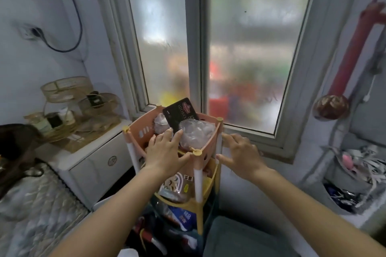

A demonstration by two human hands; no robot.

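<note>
A tiered plastic rack stands below the window, with a pink top basket and a yellow basket under it. In the top basket a black chocolate box stands on end beside crumpled clear plastic bags. My left hand lies over the basket's near rim, fingers straight and reaching in toward the box and bags. My right hand is spread against the basket's right side, near its white corner post.
A frosted window fills the wall behind the rack. To the left, a white bedside cabinet carries a gold wire organiser with jars. A quilted bed lies at lower left, a red pipe and cluttered shelf at right.
</note>
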